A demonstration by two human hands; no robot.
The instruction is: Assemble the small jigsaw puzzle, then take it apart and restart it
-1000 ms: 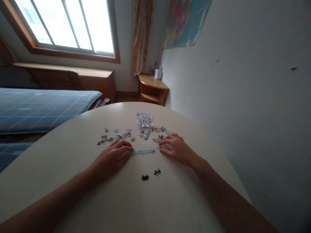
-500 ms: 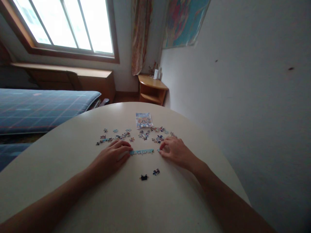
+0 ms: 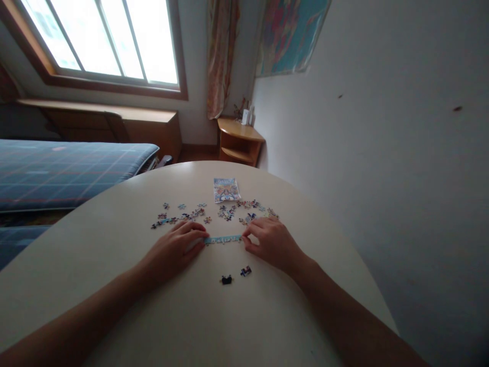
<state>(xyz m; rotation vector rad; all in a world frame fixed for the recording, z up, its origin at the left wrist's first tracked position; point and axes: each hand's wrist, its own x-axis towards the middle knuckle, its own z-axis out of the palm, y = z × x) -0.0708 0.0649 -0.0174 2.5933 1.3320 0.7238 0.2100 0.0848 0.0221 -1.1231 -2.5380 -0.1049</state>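
Observation:
A narrow light-blue strip of joined jigsaw pieces [image 3: 223, 239] lies across the table between my hands. My left hand [image 3: 176, 245] has its thumb and fingers closed on the strip's left end. At the right end, my right hand [image 3: 270, 242] pinches a small jigsaw piece, mostly covered by the fingertips, against the strip. Whether the two are interlocked cannot be made out. Nearer to me lie a dark jigsaw piece [image 3: 226, 280] and a patterned jigsaw piece [image 3: 246, 271], apart from each other.
Loose jigsaw pieces [image 3: 227, 212] are scattered beyond my hands on the round white table [image 3: 183, 316]. A printed picture sheet [image 3: 226, 190] lies behind them. Past the table are a plaid mattress [image 3: 76, 171] at left and a wooden corner shelf [image 3: 240, 130]; a wall stands at right.
My right hand has moved left with its small jigsaw piece, closing the gap to the strip's right end. My left hand has stayed on the left end.

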